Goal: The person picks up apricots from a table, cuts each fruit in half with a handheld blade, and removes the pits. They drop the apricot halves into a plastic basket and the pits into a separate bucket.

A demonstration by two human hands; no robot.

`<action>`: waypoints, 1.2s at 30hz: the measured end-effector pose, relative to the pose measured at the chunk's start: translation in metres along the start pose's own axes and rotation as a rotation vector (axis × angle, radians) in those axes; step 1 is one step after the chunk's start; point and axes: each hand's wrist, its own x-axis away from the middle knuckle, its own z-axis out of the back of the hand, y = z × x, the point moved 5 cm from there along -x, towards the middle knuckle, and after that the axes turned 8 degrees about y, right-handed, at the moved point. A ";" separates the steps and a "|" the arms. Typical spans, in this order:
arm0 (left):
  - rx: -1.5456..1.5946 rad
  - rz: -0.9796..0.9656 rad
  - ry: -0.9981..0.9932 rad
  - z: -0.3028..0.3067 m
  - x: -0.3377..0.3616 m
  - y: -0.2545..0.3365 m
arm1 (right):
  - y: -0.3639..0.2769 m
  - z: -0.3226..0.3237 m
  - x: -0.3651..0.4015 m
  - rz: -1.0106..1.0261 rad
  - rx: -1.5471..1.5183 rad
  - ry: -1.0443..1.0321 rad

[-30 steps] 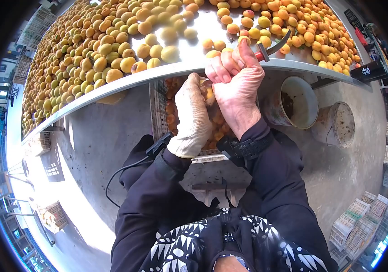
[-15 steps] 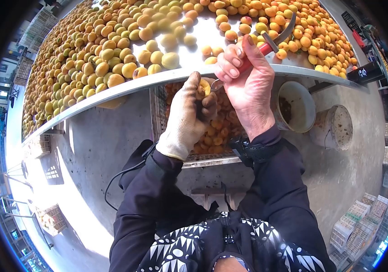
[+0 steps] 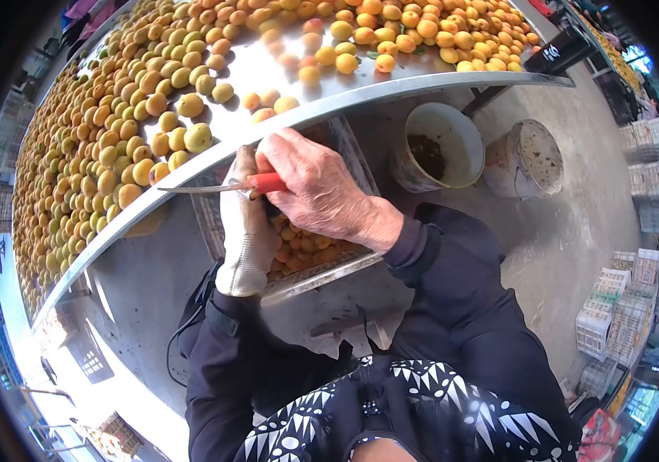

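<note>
My left hand [image 3: 242,231], in a white knitted glove with stained fingers, is raised just below the table edge. Its fingers look curled, but my right hand covers much of them, and whatever they hold is hidden. Bare and closed, my right hand [image 3: 325,185] grips the red handle of a curved-blade knife [image 3: 268,182]. The blade points left across the gloved thumb. Both hands are close together or touching. Beneath them, a crate [image 3: 337,272] holds orange apricots [image 3: 306,246].
Many whole apricots [image 3: 133,123] cover the metal table, whose raised rim [image 3: 391,86] curves before me. Right of the crate are a white bucket [image 3: 472,158] with dark residue inside and a second, dirty bucket [image 3: 529,162]. Stacked crates [image 3: 614,312] stand farther right.
Both hands have moved left and my view has turned. My right hand has rolled over, swinging the blade from upper right to left. The apricot piece in my left hand no longer shows.
</note>
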 end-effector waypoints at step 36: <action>-0.292 0.196 -0.252 -0.015 0.004 0.001 | 0.046 0.047 0.037 -1.068 -0.908 -0.025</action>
